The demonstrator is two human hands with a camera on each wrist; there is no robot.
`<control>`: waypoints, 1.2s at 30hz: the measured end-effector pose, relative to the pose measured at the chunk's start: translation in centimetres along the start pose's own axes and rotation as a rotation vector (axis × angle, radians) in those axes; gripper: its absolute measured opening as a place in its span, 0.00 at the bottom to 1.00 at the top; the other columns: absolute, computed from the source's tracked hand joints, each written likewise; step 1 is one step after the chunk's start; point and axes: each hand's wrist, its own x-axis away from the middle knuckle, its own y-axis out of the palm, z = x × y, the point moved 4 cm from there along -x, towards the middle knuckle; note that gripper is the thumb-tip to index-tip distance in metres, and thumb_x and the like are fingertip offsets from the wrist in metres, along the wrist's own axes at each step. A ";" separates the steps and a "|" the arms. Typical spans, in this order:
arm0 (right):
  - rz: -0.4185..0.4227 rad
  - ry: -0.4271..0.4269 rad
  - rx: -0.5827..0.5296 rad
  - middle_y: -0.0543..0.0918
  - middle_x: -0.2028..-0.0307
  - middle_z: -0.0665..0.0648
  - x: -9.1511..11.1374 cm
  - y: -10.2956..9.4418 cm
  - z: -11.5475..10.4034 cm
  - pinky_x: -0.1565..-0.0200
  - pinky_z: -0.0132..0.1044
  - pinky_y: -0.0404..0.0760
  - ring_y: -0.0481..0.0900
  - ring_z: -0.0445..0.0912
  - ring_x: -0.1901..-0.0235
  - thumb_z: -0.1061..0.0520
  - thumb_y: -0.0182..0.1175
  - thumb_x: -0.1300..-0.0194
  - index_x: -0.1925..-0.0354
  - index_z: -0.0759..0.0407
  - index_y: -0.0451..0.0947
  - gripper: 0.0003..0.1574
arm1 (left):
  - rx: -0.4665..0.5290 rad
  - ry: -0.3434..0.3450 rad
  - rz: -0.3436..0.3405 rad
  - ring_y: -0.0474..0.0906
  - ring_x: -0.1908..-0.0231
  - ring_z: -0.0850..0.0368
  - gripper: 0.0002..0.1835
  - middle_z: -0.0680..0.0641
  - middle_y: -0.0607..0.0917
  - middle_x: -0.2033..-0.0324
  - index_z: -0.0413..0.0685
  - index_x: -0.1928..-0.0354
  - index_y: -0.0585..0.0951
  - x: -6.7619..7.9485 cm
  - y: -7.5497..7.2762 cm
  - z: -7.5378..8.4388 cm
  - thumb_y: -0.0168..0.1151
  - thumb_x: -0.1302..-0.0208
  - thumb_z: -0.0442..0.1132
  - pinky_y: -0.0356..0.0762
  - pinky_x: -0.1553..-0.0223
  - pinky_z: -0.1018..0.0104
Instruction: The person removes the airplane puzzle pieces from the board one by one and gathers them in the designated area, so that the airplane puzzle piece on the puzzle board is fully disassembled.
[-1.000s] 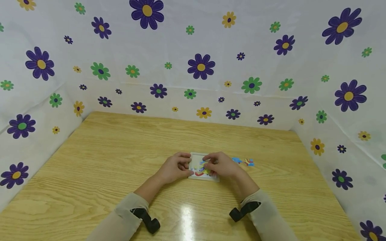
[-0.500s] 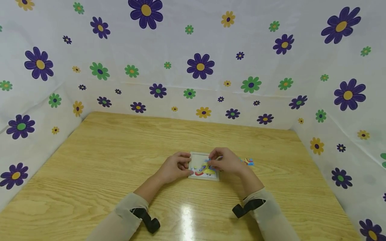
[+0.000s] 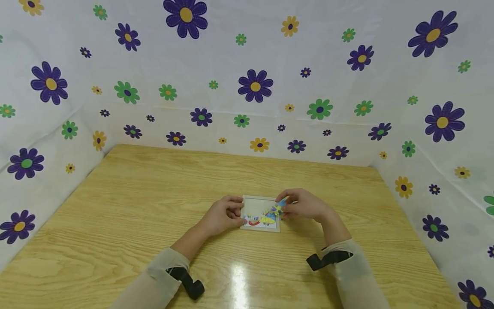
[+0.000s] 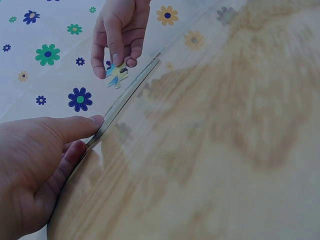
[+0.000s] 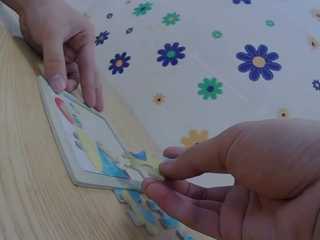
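Observation:
A small jigsaw puzzle tray [image 3: 260, 229] with a pale rim lies on the table, its near part filled with colourful pieces and its far part bare. My left hand [image 3: 223, 215] holds the tray's left edge, thumb at the near corner and fingers along the side. In the left wrist view that hand [image 4: 37, 165] grips the rim. My right hand [image 3: 305, 204] pinches a yellow and blue jigsaw piece [image 5: 145, 162] between thumb and fingers. In the right wrist view the piece is over the tray's right edge.
Several loose jigsaw pieces [image 5: 137, 210] lie on the wooden table [image 3: 173, 180] just right of the tray, hidden by the right hand in the head view. A white cloth [image 3: 216, 51] with printed flowers surrounds the table at the back and sides.
My right hand has moved right, from over the tray's filled part to its right edge, pinching the jigsaw piece. More of the puzzle picture now shows. The left hand stays put.

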 end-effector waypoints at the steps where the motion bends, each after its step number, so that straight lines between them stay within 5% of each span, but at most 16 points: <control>1: 0.000 0.003 -0.005 0.78 0.60 0.63 0.1 -0.2 0.1 0.56 0.42 0.87 0.84 0.50 0.63 0.66 0.58 0.31 0.46 0.67 0.77 0.16 | 0.002 0.000 -0.001 0.77 0.59 0.59 0.28 0.43 0.74 0.36 0.34 0.40 0.80 0.0 0.0 0.0 0.75 0.43 0.35 0.80 0.58 0.74; 24: 0.030 0.099 -0.034 0.85 0.59 0.62 1.9 -4.7 3.3 0.57 0.40 0.87 0.87 0.47 0.64 0.62 0.65 0.34 0.49 0.72 0.78 0.18 | 0.014 0.018 -0.007 0.77 0.58 0.56 0.28 0.41 0.75 0.37 0.33 0.41 0.80 0.0 -0.1 0.1 0.75 0.42 0.36 0.80 0.58 0.73; 36: 0.036 0.165 0.033 0.86 0.71 0.55 2.5 -5.3 4.6 0.65 0.35 0.86 0.84 0.43 0.73 0.60 0.69 0.37 0.59 0.70 0.80 0.14 | -0.009 0.008 -0.002 0.77 0.59 0.60 0.27 0.44 0.76 0.38 0.35 0.40 0.80 0.0 0.0 0.2 0.75 0.42 0.35 0.81 0.58 0.73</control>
